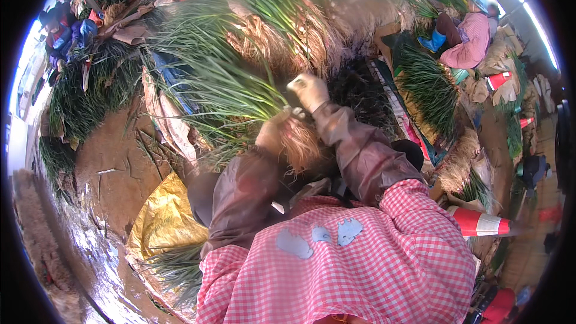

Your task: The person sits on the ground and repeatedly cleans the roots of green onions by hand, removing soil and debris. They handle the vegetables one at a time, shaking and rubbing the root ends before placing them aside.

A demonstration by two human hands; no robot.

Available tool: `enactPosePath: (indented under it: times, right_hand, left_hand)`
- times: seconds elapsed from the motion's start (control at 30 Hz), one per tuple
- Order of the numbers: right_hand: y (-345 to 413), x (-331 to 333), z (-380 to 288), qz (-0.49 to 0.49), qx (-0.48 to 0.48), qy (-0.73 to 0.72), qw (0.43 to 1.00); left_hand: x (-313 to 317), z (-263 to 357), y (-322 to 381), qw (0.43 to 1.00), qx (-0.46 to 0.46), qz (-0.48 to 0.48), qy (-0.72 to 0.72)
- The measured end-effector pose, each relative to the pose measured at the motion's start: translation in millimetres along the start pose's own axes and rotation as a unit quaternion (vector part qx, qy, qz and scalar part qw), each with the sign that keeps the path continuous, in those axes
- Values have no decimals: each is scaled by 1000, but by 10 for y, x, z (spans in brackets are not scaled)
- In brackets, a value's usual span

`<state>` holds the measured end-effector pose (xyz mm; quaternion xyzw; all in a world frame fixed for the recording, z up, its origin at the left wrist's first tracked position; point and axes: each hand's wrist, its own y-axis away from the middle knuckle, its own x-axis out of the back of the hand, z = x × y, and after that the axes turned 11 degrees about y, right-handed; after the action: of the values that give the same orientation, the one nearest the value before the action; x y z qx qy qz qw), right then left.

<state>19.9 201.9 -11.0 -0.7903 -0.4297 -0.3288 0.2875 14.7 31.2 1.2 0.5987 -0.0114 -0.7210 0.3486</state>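
My left hand is closed around the lower stems of a bunch of green onions, whose leaves spread to the upper left. The bunch's pale roots hang down beside that hand. Just above and to the right, my right hand is curled near the stems, somewhat blurred; I cannot tell whether it pinches anything. Beyond my hands lie large heaps of green onions with tan, stringy roots. Brown sleeve covers wrap both forearms.
A yellow woven sack lies left of my knee. A crate-like lined container of green onions stands at right. A person in a pink top sits beyond it. Red-and-white cones are at right. Wet brown ground shows at left.
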Motion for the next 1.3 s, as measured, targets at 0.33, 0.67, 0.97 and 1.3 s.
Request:
enactPosePath:
  times: [0.33, 0.67, 0.97, 1.3]
  right_hand:
    - [204, 978, 587, -291, 206, 545, 759]
    - [-1958, -99, 65, 87, -1, 604, 792]
    - [-2023, 89, 183, 0, 19, 526, 850]
    - [-774, 1035, -267, -148, 33, 10, 988]
  left_hand:
    - [181, 29, -41, 995, -76, -32, -58]
    - [-66, 64, 69, 986, -48, -119, 106]
    - [109, 60, -67, 994, -51, -83, 57]
    - [61, 32, 9, 986, -39, -124, 109]
